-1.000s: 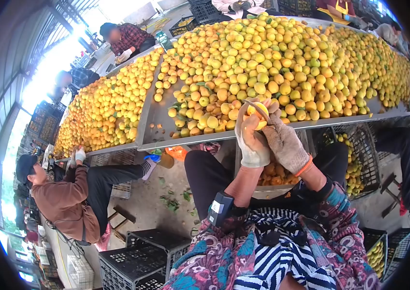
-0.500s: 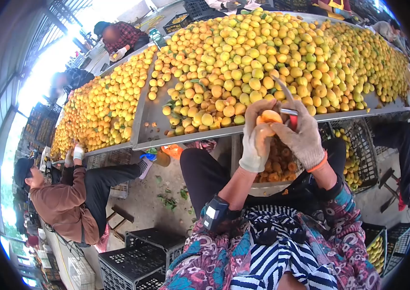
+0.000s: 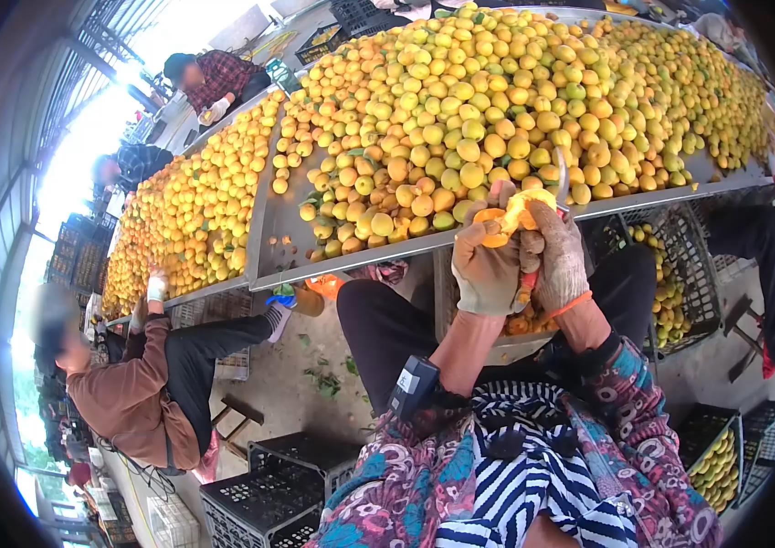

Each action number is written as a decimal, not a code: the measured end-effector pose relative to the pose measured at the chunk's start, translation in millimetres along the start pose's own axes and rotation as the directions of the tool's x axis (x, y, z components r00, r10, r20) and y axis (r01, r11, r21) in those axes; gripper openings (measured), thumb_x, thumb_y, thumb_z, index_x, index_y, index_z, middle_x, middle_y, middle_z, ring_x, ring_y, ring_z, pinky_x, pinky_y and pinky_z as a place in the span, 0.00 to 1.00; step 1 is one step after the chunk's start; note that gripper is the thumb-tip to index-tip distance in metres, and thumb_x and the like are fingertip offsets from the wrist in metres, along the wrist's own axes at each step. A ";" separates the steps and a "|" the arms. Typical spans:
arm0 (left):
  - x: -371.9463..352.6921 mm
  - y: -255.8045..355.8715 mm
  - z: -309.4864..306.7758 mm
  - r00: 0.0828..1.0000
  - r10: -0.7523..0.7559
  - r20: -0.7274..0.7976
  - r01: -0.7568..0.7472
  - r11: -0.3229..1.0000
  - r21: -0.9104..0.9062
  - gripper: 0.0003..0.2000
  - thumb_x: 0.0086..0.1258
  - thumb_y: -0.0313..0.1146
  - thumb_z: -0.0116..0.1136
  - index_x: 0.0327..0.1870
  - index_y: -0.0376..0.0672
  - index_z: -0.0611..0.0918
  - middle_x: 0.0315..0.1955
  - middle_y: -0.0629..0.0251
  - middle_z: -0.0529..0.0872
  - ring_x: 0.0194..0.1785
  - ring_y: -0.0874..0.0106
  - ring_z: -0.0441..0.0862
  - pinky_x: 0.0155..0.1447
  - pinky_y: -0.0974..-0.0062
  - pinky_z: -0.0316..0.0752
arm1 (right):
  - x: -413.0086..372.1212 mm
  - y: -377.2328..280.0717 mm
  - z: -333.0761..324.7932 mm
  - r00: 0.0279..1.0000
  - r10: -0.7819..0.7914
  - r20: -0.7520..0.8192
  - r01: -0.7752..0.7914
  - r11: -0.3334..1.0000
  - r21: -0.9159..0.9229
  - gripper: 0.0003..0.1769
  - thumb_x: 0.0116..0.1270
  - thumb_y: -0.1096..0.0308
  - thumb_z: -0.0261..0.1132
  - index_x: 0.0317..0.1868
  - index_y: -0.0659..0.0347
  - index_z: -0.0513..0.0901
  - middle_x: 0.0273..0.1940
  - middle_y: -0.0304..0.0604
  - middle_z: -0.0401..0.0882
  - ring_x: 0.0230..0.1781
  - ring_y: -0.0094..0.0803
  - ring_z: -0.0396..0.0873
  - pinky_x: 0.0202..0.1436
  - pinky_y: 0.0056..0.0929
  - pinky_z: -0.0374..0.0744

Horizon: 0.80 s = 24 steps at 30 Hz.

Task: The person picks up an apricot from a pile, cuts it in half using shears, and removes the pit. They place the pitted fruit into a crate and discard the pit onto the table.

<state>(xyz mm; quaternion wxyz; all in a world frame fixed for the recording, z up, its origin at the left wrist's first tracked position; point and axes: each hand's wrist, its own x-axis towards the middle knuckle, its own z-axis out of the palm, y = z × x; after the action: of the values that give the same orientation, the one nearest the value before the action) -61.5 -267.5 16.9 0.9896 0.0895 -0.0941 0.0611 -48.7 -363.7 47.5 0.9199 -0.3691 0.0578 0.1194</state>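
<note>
My gloved left hand (image 3: 486,272) is closed round an apricot (image 3: 499,230) that is split open, its orange flesh showing. The gloved right hand (image 3: 561,260) presses against the other part of the fruit and also grips a curved knife (image 3: 563,173), its blade pointing up and away from me. Part of the knife's red handle shows under the right fingers. Both hands meet in front of the table's metal edge (image 3: 378,261). Below them, between my knees, a crate holds opened apricots (image 3: 524,321), partly hidden by my wrists.
A large heap of whole apricots (image 3: 460,110) covers the metal table. To my right stands a black crate (image 3: 698,265) with yellow fruit. Black crates (image 3: 264,498) stand at lower left. A person in a brown jacket (image 3: 131,402) sits at left; another in a checked shirt (image 3: 223,78) works beyond.
The apricot has gone from nearly whole to spread open in two parts between my hands. The knife blade has turned more upright, and both hands have shifted slightly.
</note>
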 end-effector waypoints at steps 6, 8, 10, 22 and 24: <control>3.7 -5.9 -4.4 1.000 -0.004 -0.006 0.004 0.999 -0.040 0.15 0.66 0.27 0.47 0.53 0.39 0.72 0.64 0.56 0.70 0.66 0.61 0.68 0.65 0.59 0.69 | 3.0 11.0 -8.8 0.992 -0.130 -0.003 0.129 0.984 0.119 0.08 0.67 0.64 0.64 0.39 0.57 0.75 0.20 0.31 0.73 0.12 0.17 0.67 0.11 0.16 0.65; 5.4 -6.1 -3.1 1.000 -0.015 -0.019 0.014 0.998 -0.059 0.15 0.66 0.28 0.48 0.53 0.38 0.73 0.64 0.56 0.70 0.65 0.61 0.70 0.65 0.59 0.69 | 3.5 13.1 -12.2 0.989 -0.147 0.005 0.146 0.984 0.104 0.09 0.66 0.63 0.65 0.37 0.58 0.76 0.20 0.31 0.74 0.12 0.17 0.68 0.12 0.16 0.65; 6.5 -4.1 -2.9 0.998 -0.065 -0.024 0.063 0.996 -0.059 0.17 0.63 0.29 0.51 0.54 0.37 0.72 0.63 0.56 0.71 0.65 0.61 0.70 0.67 0.60 0.69 | -1.9 13.5 -7.9 0.985 -0.172 -0.025 0.174 0.980 0.097 0.09 0.66 0.63 0.66 0.37 0.58 0.76 0.19 0.32 0.74 0.11 0.18 0.68 0.11 0.16 0.65; 19.0 38.8 -30.0 0.966 0.178 -0.189 -0.198 0.976 -0.092 0.15 0.60 0.19 0.48 0.49 0.33 0.73 0.51 0.53 0.76 0.56 0.54 0.77 0.61 0.60 0.77 | -22.3 12.6 -21.4 0.922 -0.385 -0.041 0.345 0.865 -0.365 0.14 0.65 0.70 0.65 0.49 0.62 0.71 0.21 0.37 0.73 0.09 0.20 0.67 0.10 0.18 0.65; 17.0 41.2 -32.0 0.955 0.205 -0.216 -0.216 0.976 -0.030 0.14 0.61 0.20 0.49 0.48 0.33 0.75 0.52 0.53 0.76 0.56 0.54 0.77 0.61 0.60 0.77 | -12.7 12.1 -35.0 0.951 -0.307 -0.029 0.260 0.851 -0.457 0.15 0.65 0.69 0.66 0.50 0.62 0.72 0.21 0.36 0.74 0.09 0.19 0.66 0.10 0.18 0.64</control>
<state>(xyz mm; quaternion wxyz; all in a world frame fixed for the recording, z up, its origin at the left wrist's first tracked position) -45.0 -219.5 -3.8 0.9839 0.0454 0.0013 0.1727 -64.8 -381.8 16.7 0.8135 -0.5806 0.0202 -0.0263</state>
